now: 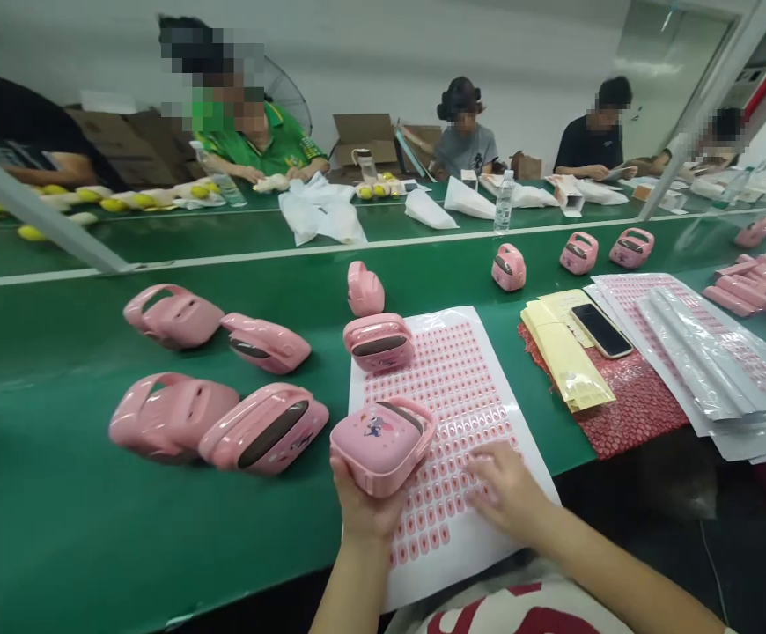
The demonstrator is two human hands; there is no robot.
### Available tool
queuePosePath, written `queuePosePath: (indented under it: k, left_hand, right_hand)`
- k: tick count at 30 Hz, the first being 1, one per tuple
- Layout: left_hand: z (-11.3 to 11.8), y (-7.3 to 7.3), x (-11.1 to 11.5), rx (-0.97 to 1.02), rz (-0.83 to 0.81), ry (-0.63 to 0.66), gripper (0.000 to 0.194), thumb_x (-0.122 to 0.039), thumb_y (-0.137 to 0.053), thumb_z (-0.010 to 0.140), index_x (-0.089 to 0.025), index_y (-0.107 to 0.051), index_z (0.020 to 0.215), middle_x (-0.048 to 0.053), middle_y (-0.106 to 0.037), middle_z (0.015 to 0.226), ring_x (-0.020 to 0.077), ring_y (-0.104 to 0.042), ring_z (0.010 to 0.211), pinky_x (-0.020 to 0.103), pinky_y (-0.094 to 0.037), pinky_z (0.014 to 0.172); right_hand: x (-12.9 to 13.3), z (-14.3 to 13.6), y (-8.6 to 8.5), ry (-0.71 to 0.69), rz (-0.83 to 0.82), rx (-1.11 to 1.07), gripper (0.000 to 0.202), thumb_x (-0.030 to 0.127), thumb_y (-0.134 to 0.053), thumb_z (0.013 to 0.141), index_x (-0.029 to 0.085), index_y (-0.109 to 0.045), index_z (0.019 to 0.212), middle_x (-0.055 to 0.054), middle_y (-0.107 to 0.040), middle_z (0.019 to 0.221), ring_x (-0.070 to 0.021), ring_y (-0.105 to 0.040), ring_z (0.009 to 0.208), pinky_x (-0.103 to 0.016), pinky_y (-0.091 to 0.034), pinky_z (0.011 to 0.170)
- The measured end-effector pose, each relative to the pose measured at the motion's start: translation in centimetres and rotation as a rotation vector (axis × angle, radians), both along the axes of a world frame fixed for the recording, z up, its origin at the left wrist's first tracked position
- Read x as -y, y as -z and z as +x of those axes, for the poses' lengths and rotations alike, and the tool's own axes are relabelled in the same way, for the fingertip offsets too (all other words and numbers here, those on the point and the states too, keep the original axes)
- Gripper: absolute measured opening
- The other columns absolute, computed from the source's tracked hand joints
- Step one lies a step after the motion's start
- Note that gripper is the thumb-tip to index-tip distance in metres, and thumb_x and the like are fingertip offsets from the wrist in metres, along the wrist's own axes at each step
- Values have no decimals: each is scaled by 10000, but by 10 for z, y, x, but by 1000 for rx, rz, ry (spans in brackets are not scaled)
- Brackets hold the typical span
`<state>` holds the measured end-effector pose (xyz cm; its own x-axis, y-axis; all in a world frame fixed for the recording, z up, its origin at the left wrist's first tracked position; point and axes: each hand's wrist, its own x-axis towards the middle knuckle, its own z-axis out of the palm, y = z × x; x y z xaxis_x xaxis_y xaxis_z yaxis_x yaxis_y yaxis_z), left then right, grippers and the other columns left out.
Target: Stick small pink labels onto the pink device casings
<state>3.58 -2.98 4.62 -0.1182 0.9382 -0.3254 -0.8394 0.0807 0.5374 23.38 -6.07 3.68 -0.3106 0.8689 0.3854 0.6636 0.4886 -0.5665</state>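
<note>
My left hand [368,512] is wrapped round the underside of a pink handled case [379,445] with a small cartoon print, held above the lower left of a sticker sheet [445,563]. Over the right part of that sheet is my right hand [505,493], its fingers bent and slightly blurred, the fingertips near the rows of small pink stickers. Whether a sticker is between them is too small to tell. Another pink case [379,342] rests on the sheet's top left corner, with one more [364,289] just behind it.
Several pink cases [268,429] stand at the left on the green table [40,511]. To the right lie yellow papers [558,352], a phone [600,330], red bubble wrap [634,409] and plastic-covered sheets [706,352]. A bottle [504,202] stands beyond; people sit across the table.
</note>
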Motion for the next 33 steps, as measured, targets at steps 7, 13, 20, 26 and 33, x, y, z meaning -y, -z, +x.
queuePosePath:
  k: [7, 13, 20, 26, 33]
  left_hand:
    - [2, 2, -4, 123, -53, -4, 519, -615, -513, 725, -290, -567, 1126, 58, -655, 1037, 268, -614, 909, 361, -551, 608]
    - [1, 3, -3, 128, -9, 11, 454, -578, -551, 716, -281, -592, 1057, 47, -657, 1018, 263, -611, 907, 368, -549, 624]
    - [13, 4, 1, 196, -2, -33, 477, -568, -595, 670, -319, -568, 1077, 38, -630, 1075, 242, -596, 932, 352, -529, 716]
    - [43, -10, 9, 330, -45, 107, 449, -519, -520, 731, -256, -553, 1093, 56, -610, 1102, 190, -589, 948, 235, -506, 713]
    - [60, -23, 13, 532, -98, 133, 468, -493, -415, 804, -195, -518, 1150, 97, -635, 1070, 152, -605, 914, 172, -502, 699]
  right_hand:
    - [39, -42, 38, -44, 102, 100, 233, 229, -612, 759, 234, -591, 991, -85, -614, 984, -246, -511, 933, -409, -410, 785]
    - [37, -43, 51, -15, 276, 38, 157, 116, -487, 812, 219, -606, 816, -63, -636, 885, -209, -520, 862, -384, -391, 744]
    - [27, -42, 14, -6, -200, -398, 83, 230, -613, 732, 223, -584, 655, -40, -586, 843, -200, -544, 822, -377, -432, 740]
    - [-16, -48, -44, 130, -471, -1122, 262, 432, -727, 607, 218, -578, 581, -68, -574, 1061, -254, -491, 1095, -432, -355, 951]
    - [-20, -62, -47, 269, -447, -1103, 225, 352, -758, 561, 214, -585, 522, -80, -506, 1165, -273, -403, 1195, -445, -292, 1013]
